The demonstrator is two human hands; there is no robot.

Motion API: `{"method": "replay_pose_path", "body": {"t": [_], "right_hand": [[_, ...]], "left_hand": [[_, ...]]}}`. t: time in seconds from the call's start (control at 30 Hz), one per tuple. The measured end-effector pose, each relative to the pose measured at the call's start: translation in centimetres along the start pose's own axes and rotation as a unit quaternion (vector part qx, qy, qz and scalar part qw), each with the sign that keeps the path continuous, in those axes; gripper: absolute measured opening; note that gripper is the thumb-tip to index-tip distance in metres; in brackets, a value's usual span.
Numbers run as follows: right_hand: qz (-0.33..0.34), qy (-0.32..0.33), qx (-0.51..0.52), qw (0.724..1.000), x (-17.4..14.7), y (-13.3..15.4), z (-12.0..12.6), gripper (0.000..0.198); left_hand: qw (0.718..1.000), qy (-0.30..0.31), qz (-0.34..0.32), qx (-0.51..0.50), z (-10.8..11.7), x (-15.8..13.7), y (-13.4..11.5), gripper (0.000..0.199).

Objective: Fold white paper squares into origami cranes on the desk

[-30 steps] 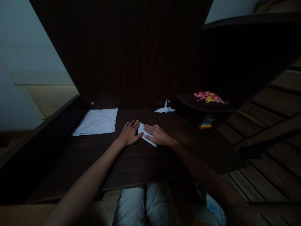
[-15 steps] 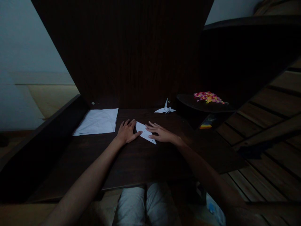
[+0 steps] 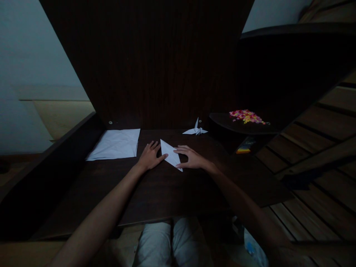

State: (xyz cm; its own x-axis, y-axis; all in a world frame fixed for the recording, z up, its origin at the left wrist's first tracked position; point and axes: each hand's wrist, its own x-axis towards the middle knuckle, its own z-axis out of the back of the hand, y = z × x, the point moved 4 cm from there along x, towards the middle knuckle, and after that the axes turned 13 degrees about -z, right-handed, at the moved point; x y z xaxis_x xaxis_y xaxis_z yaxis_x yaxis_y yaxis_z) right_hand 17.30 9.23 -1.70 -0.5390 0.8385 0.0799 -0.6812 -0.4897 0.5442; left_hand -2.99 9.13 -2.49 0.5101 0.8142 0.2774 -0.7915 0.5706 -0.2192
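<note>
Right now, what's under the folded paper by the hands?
Dark tabletop shows around the folded paper; what's directly beneath is covered. The left hand and right hand hide parts of its edges.

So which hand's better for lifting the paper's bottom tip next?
Probably the right hand: its thumb is by the bottom tip of the folded paper; the left hand has its thumb farther up the left edge.

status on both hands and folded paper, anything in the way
Left hand open, thumb on folded paper; right hand open, fingertips at its right side. Folded paper lies on desk. Paper crane beyond, not in the way.
</note>
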Motion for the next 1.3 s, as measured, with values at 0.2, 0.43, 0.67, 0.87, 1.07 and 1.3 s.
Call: {"method": "replay_pose_path", "body": {"t": [0.2,0.43,0.67,0.87,1.07,1.3], "right_hand": [[0.011,-0.070,0.025,0.997,0.1,0.6,-0.6,0.050],[0.017,-0.146,0.130,0.981,0.4,0.6,-0.4,0.030],[-0.042,-0.150,0.325,0.933,1.1,-0.4,-1.4,0.017],[-0.132,-0.156,0.411,0.888,1.6,-1.4,-1.6,0.033],[-0.159,-0.097,0.473,0.861,1.5,-0.7,-1.8,0.032],[-0.149,-0.140,0.503,0.840,1.1,-0.2,-1.1,0.039]], "left_hand": [[0.995,-0.035,-0.023,-0.087,0.1,0.2,0.0,0.056],[0.962,-0.147,-0.051,-0.226,0.8,0.3,-1.0,0.024],[0.929,-0.228,0.002,-0.291,1.2,0.2,-0.7,0.010],[0.903,-0.238,0.041,-0.356,1.3,0.2,-0.4,0.014],[0.886,-0.214,0.014,-0.411,1.2,0.2,-1.4,0.018],[0.881,-0.248,0.087,-0.393,0.6,0.2,-1.0,0.047]]}}
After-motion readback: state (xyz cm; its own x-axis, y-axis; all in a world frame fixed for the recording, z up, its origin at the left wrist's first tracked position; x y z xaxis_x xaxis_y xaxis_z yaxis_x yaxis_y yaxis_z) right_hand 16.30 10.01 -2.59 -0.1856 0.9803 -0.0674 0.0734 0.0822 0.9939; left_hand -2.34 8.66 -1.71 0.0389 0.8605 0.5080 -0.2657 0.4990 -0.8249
